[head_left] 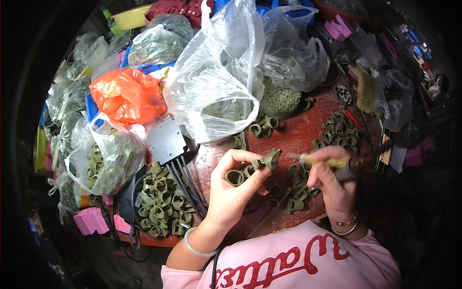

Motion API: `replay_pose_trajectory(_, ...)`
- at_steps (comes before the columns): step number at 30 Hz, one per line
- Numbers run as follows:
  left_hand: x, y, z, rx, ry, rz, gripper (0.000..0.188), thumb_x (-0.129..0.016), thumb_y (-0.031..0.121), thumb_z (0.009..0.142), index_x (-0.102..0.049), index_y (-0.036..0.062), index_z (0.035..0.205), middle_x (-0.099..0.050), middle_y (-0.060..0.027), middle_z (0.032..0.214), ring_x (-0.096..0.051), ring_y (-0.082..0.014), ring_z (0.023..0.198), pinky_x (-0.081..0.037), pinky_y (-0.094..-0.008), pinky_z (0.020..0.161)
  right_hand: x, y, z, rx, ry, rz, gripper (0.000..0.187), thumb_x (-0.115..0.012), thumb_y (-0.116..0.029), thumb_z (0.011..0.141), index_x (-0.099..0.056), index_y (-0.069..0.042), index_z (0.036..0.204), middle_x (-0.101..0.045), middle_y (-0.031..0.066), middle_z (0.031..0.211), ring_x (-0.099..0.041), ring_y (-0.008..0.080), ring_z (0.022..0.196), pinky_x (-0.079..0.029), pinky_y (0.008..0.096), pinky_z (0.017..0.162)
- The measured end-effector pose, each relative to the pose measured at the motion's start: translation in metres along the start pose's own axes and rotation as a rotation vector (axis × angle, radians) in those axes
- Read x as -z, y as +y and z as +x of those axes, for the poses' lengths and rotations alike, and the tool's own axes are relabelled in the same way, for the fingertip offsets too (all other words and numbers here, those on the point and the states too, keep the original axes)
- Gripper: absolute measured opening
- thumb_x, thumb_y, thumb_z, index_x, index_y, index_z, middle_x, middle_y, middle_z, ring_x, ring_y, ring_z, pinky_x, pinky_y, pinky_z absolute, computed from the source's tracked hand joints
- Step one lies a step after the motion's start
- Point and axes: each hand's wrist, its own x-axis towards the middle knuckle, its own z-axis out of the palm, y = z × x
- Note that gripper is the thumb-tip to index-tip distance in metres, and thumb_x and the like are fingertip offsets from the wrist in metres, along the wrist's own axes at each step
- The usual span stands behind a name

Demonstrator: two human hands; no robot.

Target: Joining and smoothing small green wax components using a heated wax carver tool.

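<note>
My left hand (pixel 230 193) is closed on an olive-green plastic fitting (pixel 271 159) with ribbed, ring-shaped ends, pinched between thumb and fingers. One round opening of it faces up beside the palm. To the right, my right hand (pixel 333 189) grips a pen-like tool (pixel 344 172) with a yellowish front and a dark grip. Its thin tip points left at the fitting, with a small gap between them. Below the tool lies a pile of similar green fittings (pixel 299 185), and farther back is another pile (pixel 339 131).
A heap of green fittings (pixel 161 204) lies left of my left forearm, beside a grey box (pixel 167 139) with black cables. Clear plastic bags (pixel 216 91), an orange bag (pixel 127 96) and a rough green lump (pixel 281 98) crowd the back of the red table (pixel 305 123). Pink pieces (pixel 91 221) lie at the left edge.
</note>
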Motion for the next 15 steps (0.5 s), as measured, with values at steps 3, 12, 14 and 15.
replay_pose_trajectory(3,-0.002,-0.002,-0.002,-0.166,0.02,0.147,0.016,-0.065,-0.005,0.083,-0.059,0.0,0.098,-0.062,-0.0066,0.094,-0.06,-0.0097,0.08,-0.05,-0.02,0.066,-0.001,0.0,0.002,-0.03,0.048,-0.097,0.018,-0.053,-0.009,0.097,-0.057,0.003,0.111,-0.068,0.0098,0.085,-0.062,0.0096,0.074,-0.045,0.0218,0.065)
replay_pose_trajectory(12,0.001,-0.007,0.001,-0.416,0.047,0.431,0.024,-0.066,-0.009,0.07,-0.062,-0.0009,0.092,-0.062,-0.0118,0.096,-0.061,-0.0206,0.088,-0.047,-0.0297,0.08,-0.014,0.006,0.008,0.064,-0.012,-0.182,0.018,-0.06,-0.003,0.093,-0.057,0.004,0.109,-0.07,0.0097,0.086,-0.068,0.0139,0.084,-0.05,0.0236,0.077)
replay_pose_trajectory(14,0.0,-0.007,0.001,-0.454,0.057,0.452,0.023,-0.067,-0.009,0.069,-0.061,-0.0007,0.09,-0.062,-0.0122,0.095,-0.061,-0.021,0.087,-0.047,-0.0297,0.079,-0.014,0.007,0.009,0.034,-0.01,-0.175,0.021,-0.064,-0.003,0.09,-0.057,0.003,0.109,-0.069,0.0088,0.086,-0.067,0.0127,0.083,-0.05,0.0233,0.078)
replay_pose_trajectory(15,-0.001,-0.008,0.0,-0.455,0.056,0.452,0.023,-0.067,-0.009,0.069,-0.061,-0.0007,0.09,-0.062,-0.0122,0.095,-0.061,-0.021,0.087,-0.047,-0.0297,0.079,-0.013,0.007,0.009,0.095,-0.003,-0.2,0.023,-0.066,-0.003,0.089,-0.058,0.003,0.11,-0.069,0.0084,0.086,-0.067,0.0122,0.082,-0.05,0.0235,0.078)
